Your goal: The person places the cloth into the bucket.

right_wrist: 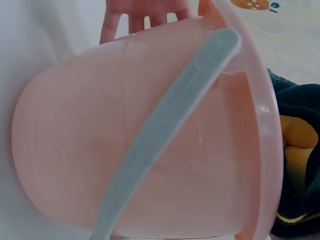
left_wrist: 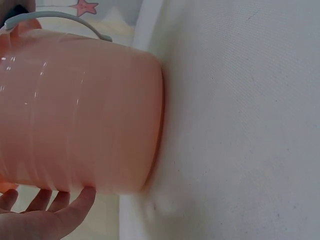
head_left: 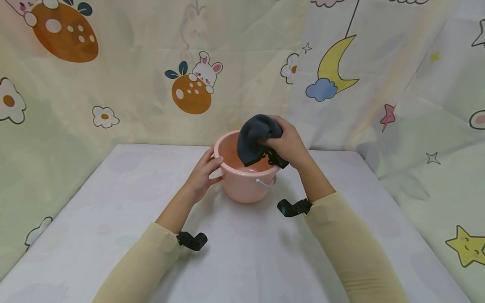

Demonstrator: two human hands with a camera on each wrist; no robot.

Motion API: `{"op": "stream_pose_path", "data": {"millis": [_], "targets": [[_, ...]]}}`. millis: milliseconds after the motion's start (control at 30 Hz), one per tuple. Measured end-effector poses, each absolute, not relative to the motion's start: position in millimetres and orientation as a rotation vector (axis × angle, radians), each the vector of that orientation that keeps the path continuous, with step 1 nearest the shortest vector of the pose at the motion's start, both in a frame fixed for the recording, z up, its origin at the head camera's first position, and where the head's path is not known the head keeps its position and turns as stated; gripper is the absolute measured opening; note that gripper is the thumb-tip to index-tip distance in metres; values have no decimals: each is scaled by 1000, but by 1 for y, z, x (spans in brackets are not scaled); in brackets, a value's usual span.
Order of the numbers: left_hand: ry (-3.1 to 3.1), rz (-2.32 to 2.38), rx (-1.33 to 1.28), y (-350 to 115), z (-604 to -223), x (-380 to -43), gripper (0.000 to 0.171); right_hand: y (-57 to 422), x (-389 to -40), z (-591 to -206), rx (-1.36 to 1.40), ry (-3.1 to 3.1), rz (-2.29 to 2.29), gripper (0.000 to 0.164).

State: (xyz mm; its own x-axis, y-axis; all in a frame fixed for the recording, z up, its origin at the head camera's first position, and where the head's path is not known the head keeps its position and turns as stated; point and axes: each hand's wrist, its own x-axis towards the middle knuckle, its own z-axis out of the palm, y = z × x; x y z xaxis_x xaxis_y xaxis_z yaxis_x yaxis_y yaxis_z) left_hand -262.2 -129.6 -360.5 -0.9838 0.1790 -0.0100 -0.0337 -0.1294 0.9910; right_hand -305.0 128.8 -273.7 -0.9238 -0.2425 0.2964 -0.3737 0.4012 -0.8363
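A pale pink bucket stands upright at the far middle of the table, its grey handle hanging down the side. My left hand rests against the bucket's left side, with the thumb at the rim and the fingers extended along the outer wall. Over the bucket's right rim, my right hand grips a bunched dark blue fuzzy cloth. Its lower end hangs into the bucket's mouth. Yellow-orange parts show among the cloth's dark folds in the right wrist view.
A white-covered table extends around the bucket and toward me. Behind it hangs a printed curtain, close to the table's far edge. Small black cameras are strapped to both wrists.
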Motion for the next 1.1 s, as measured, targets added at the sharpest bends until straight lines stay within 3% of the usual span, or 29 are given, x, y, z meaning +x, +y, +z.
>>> {"op": "stream_pose_path", "data": {"millis": [467, 1100], "targets": [[1956, 2268, 152, -128, -363, -261, 65, 112, -316, -280, 662, -2800, 1336, 57], [1948, 2278, 160, -125, -359, -259, 67, 88, -322, -284, 557, -2989, 852, 56]]}}
